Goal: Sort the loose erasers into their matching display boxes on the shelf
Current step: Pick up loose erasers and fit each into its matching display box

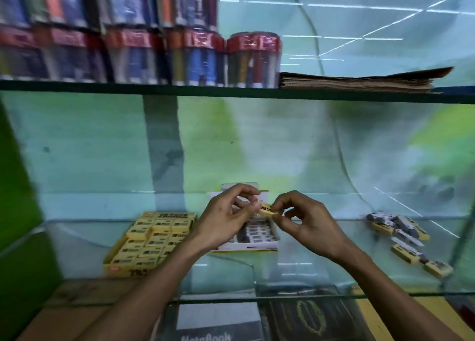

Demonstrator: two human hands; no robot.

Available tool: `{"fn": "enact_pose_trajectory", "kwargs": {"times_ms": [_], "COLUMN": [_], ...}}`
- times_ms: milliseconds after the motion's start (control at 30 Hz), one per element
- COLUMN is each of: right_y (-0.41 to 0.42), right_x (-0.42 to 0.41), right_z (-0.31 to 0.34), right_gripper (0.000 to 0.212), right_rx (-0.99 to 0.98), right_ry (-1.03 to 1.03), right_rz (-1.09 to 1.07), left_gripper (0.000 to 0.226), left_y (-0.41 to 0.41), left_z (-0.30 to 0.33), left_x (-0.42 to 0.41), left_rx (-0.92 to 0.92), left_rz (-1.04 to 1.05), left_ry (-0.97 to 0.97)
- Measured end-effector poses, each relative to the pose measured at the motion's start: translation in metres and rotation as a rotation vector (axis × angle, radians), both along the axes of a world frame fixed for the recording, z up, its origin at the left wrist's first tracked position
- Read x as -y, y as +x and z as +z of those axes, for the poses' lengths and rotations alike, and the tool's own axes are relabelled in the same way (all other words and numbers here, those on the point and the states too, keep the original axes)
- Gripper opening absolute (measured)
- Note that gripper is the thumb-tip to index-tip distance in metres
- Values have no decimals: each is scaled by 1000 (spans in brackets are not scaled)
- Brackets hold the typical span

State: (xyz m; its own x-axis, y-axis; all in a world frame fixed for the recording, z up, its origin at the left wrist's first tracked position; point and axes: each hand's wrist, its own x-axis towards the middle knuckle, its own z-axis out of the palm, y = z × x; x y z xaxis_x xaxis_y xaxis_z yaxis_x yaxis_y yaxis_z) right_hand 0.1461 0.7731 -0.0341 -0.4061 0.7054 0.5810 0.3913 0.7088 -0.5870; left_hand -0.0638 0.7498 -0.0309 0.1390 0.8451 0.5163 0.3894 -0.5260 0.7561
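A yellow eraser (268,209) is held in the air between both hands, above the white display box (246,247) of dark-sleeved erasers. My left hand (226,217) pinches its left end and my right hand (308,220) pinches its right end. A yellow display box (123,270) packed with yellow erasers sits to the left on the glass shelf (295,276). Several loose erasers (401,232), yellow and grey-sleeved, lie in a pile at the shelf's right.
An upper glass shelf (154,87) carries rows of wrapped pen tubs (253,60) and a stack of brown paper (359,80). Below the front edge lie notebooks (213,322). A green wall panel (18,186) stands at the left.
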Motion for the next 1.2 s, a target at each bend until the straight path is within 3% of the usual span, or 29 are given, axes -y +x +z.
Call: {"fn": "enact_pose_trajectory", "kwargs": {"times_ms": [300, 600, 933, 1200], "right_y": [-105, -187, -202, -147], "right_x": [5, 3, 2, -3], "right_z": [2, -6, -7, -1], "right_gripper": [15, 8, 16, 13], "right_rx": [140, 419, 527, 452], "right_ry": [-77, 78, 124, 225], "right_rz": [167, 186, 109, 26], "left_gripper": [12, 10, 11, 11], "left_y": [-97, -142, -149, -125], "left_z": [12, 17, 21, 17], "left_x": [30, 49, 55, 45], "left_rx": [218, 234, 198, 207], "left_rz": [304, 408, 401, 331], "left_ry": [117, 135, 134, 104]}}
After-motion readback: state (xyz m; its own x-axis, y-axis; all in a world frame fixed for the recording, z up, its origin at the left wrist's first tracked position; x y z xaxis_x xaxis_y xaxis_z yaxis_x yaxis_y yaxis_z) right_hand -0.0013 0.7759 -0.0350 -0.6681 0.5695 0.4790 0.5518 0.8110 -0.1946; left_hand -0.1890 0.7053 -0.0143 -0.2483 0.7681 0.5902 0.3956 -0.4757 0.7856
